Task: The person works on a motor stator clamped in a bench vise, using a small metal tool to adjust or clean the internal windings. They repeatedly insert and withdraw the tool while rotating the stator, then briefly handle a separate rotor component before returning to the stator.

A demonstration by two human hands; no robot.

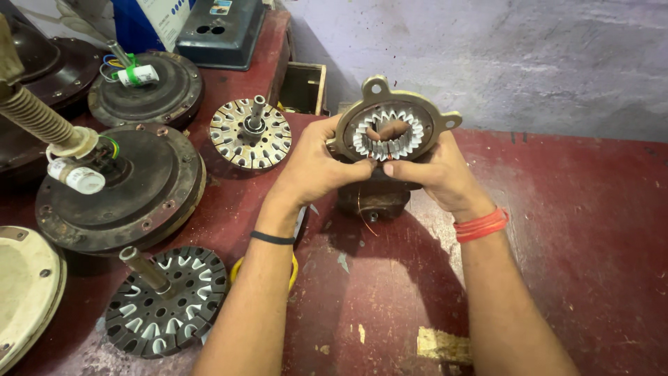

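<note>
Metal, dull and brown, makes the round motor ring (393, 111) that both hands hold up above the red tabletop (591, 230), tilted toward the camera. It has three ears with holes on the rim and white slot liners around the inner teeth. I judge it heavy and stiff, with hard edges; the thin white liners look easy to bend or tear, so the outer rim is the safe place to hold. The left hand (309, 167) has its grip closed on the left side of the rim. The right hand (435, 170) holds the lower right edge, thumb forward, one finger showing through the centre hole. Both wrists are bent upward, forearms nearly parallel.
</note>
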